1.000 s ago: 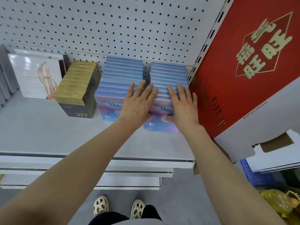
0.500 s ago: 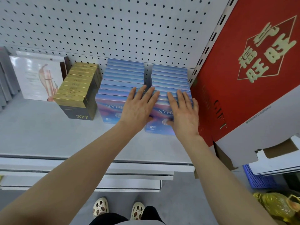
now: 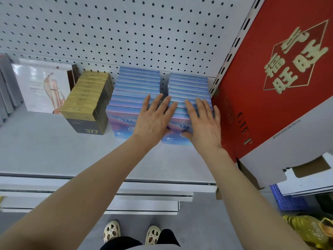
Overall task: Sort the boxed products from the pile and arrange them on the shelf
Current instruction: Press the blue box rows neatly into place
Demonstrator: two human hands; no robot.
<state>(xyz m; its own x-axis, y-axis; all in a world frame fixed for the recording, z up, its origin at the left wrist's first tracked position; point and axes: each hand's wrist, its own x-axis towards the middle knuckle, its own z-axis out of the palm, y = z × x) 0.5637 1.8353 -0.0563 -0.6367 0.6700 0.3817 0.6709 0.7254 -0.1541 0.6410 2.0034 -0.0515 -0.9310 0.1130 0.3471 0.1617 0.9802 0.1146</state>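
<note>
Two rows of blue boxes stand on the grey shelf (image 3: 54,150), running back to the pegboard: a left row (image 3: 126,98) and a right row (image 3: 189,83). My left hand (image 3: 153,120) lies flat with straight fingers over the gap between the rows, partly on the left row's front box. My right hand (image 3: 203,123) presses flat on the front boxes of the right row, thumb against the front face. A row of gold and black boxes (image 3: 86,101) stands left of the blue ones.
A large red gift carton (image 3: 270,78) leans against the shelf's right upright, close to my right hand. White boxes with a picture (image 3: 41,87) stand at the back left. Lower shelf edges, a blue crate (image 3: 288,201) and my feet show below.
Both hands stay flat on the front blue boxes; they have shifted only slightly against the rows. The view has moved a little.
</note>
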